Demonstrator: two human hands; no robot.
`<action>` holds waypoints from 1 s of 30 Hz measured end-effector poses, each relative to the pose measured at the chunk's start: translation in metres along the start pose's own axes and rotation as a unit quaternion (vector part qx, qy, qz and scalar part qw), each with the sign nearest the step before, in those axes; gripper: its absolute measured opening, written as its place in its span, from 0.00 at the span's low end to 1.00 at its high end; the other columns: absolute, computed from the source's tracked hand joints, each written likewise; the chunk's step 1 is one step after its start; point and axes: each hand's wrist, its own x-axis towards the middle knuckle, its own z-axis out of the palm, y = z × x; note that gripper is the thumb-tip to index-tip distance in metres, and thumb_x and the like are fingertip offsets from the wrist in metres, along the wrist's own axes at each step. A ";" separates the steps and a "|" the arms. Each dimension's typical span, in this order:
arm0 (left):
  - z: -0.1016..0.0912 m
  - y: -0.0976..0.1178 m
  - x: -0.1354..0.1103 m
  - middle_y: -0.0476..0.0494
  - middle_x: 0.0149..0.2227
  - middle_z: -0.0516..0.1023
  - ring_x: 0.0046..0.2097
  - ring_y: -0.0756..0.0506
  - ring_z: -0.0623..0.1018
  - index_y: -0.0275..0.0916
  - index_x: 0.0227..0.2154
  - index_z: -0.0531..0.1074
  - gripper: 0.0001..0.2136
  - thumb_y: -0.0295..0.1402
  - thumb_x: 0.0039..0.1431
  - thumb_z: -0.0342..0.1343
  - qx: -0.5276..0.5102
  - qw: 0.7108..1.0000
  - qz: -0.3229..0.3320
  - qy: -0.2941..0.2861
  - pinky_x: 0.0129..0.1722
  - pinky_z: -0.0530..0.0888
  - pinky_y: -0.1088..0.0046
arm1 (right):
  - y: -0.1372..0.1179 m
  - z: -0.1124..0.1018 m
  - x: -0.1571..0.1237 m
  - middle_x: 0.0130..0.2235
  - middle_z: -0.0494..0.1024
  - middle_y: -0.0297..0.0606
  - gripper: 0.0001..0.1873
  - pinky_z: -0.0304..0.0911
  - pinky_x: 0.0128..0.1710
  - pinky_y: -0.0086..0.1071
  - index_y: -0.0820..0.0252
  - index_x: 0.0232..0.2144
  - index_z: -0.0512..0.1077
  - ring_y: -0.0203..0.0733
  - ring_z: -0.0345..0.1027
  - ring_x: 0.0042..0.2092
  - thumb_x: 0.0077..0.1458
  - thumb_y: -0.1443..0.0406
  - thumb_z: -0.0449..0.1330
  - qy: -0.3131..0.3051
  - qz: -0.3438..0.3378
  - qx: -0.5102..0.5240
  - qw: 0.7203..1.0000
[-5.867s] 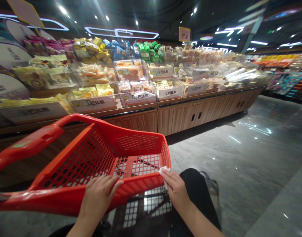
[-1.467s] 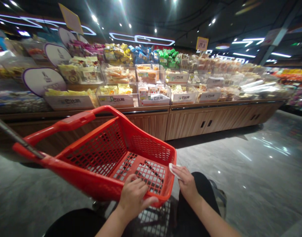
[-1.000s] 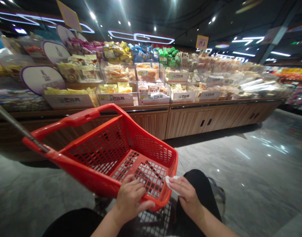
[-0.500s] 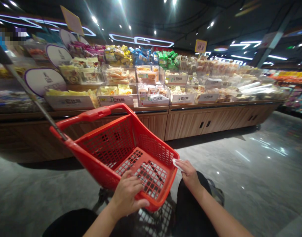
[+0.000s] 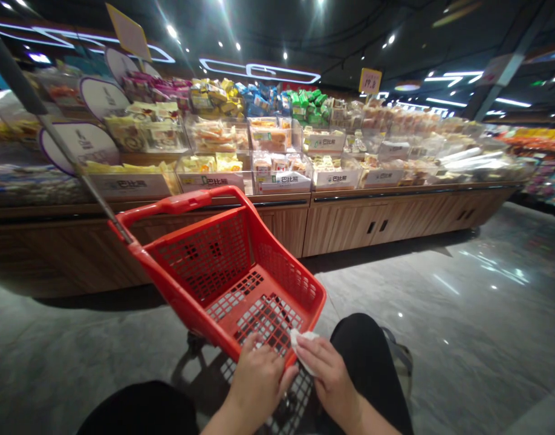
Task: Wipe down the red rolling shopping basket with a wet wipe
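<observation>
A red plastic shopping cart (image 5: 180,290) with a mesh basket stands tilted in front of me, its handle at the far side. My left hand (image 5: 257,377) is closed over the basket's near rim, fingers inside and thumb outside. Just to its right, my right hand (image 5: 325,365) presses a crumpled white tissue (image 5: 296,340) on the near right corner of that rim. Both hands are close together. Through the basket's grid, bare mesh floor and a lower rack show.
Behind the cart runs a wooden display counter (image 5: 345,226) stacked with packaged foods. A metal pole (image 5: 84,181) rises at the cart's handle end on the left. My knees (image 5: 366,362) flank the cart. Grey polished floor (image 5: 463,326) lies to the right.
My right hand has moved with the tissue from the right rim leftward and toward me. My left hand has shifted right along the near rim. The cart has swung slightly.
</observation>
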 end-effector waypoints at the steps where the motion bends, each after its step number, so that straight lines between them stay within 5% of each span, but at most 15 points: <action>1: -0.002 -0.003 0.000 0.52 0.17 0.70 0.25 0.49 0.70 0.40 0.18 0.67 0.15 0.36 0.58 0.49 0.001 1.000 0.012 0.001 0.48 0.59 0.58 | 0.006 -0.001 0.002 0.53 0.73 0.41 0.28 0.69 0.47 0.42 0.54 0.58 0.63 0.46 0.68 0.50 0.56 0.76 0.49 0.012 -0.005 0.000 1.000; 6: -0.005 -0.008 0.002 0.53 0.17 0.69 0.25 0.49 0.69 0.40 0.17 0.66 0.14 0.34 0.58 0.49 0.008 0.998 0.056 0.019 0.47 0.59 0.60 | 0.035 -0.004 0.011 0.51 0.74 0.40 0.31 0.70 0.45 0.44 0.50 0.56 0.65 0.44 0.70 0.47 0.56 0.79 0.45 0.100 0.039 -0.040 0.993; 13: -0.004 -0.008 -0.001 0.53 0.17 0.69 0.25 0.50 0.69 0.40 0.18 0.66 0.13 0.33 0.58 0.49 0.006 0.997 0.067 0.026 0.44 0.60 0.62 | -0.003 0.011 -0.001 0.52 0.74 0.40 0.29 0.69 0.48 0.43 0.52 0.57 0.63 0.45 0.68 0.50 0.56 0.77 0.49 0.033 0.012 0.003 0.999; 20: -0.010 -0.007 -0.003 0.53 0.17 0.69 0.24 0.51 0.68 0.40 0.18 0.64 0.13 0.33 0.58 0.50 -0.004 0.996 0.083 0.022 0.43 0.61 0.63 | 0.046 -0.005 0.005 0.50 0.75 0.38 0.34 0.69 0.46 0.44 0.50 0.55 0.67 0.45 0.70 0.48 0.50 0.80 0.45 0.128 0.058 -0.049 0.989; 27: -0.017 -0.011 -0.013 0.54 0.18 0.69 0.25 0.51 0.69 0.41 0.19 0.64 0.11 0.31 0.57 0.50 -0.022 0.995 0.092 0.008 0.42 0.62 0.66 | 0.009 -0.001 -0.007 0.53 0.72 0.39 0.33 0.68 0.48 0.42 0.51 0.58 0.63 0.44 0.67 0.51 0.53 0.80 0.46 0.033 0.022 0.009 0.999; 30: -0.020 -0.011 -0.017 0.54 0.19 0.70 0.26 0.51 0.69 0.41 0.20 0.64 0.11 0.31 0.57 0.50 -0.030 0.995 0.094 0.005 0.44 0.62 0.66 | 0.020 -0.009 -0.005 0.52 0.74 0.38 0.32 0.69 0.46 0.42 0.50 0.57 0.64 0.44 0.68 0.50 0.53 0.79 0.47 0.033 0.001 0.007 0.999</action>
